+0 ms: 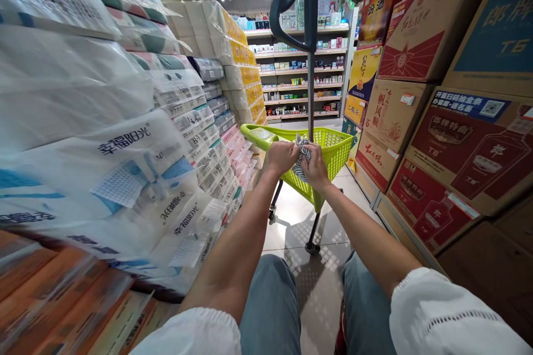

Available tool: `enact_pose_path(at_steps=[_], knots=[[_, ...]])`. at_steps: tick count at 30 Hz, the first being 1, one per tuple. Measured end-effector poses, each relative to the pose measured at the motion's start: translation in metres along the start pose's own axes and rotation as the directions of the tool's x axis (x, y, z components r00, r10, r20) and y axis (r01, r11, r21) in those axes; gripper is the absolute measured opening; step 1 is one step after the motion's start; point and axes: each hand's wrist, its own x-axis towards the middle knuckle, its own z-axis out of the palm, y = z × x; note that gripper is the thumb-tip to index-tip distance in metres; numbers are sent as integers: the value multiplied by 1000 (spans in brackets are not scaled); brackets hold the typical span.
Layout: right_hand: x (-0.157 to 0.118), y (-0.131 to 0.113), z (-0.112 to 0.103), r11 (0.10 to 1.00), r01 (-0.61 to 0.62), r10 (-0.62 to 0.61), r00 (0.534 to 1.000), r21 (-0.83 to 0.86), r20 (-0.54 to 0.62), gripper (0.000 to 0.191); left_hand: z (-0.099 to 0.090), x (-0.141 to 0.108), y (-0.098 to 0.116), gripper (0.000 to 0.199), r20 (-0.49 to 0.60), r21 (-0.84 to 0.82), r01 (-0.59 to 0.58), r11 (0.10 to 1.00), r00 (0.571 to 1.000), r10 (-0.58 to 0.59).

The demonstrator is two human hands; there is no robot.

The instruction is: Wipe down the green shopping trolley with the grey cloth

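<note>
My left hand (283, 156) is closed in a fist at the near rim of a green shopping cart (339, 150), beside a crumpled black-and-white striped cloth (300, 165). The left fingers press against the cloth's edge. From the other side, my right hand (315, 166) pinches the same cloth. Just left of my hands runs the cart's green handle (260, 136). A tall grey pole rises behind the cloth and ends in a dark loop handle (293, 11). Most of the cart's inside is hidden by my hands and its walls.
Wrapped tissue packs (166, 138) are piled high along the left. Liquor boxes (458, 138) are stacked on the right. Stocked shelves (297, 71) stand beyond the cart. Tiled floor (287, 233) shows between my knees and the cart's wheels.
</note>
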Motion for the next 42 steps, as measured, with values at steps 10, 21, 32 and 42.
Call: enact_pose_path(at_steps=[10,21,32,42], knots=[[1,-8,-1,1000,-6,6,1000,8,-3,31,3,3,-5,46,-13,-15,18,1000,1000,-19],[1,25,-12,999,9,-4,995,-51,95,33,-3,3,-15,45,25,-170,65,983,998,-62],[3,6,-14,992,66,-45,981,-105,191,36,-6,7,-37,41,87,-194,31,981,996,-14],[29,9,-22,922,286,-215,939,-263,267,34,-16,16,-8,41,147,69,0,998,989,-10]])
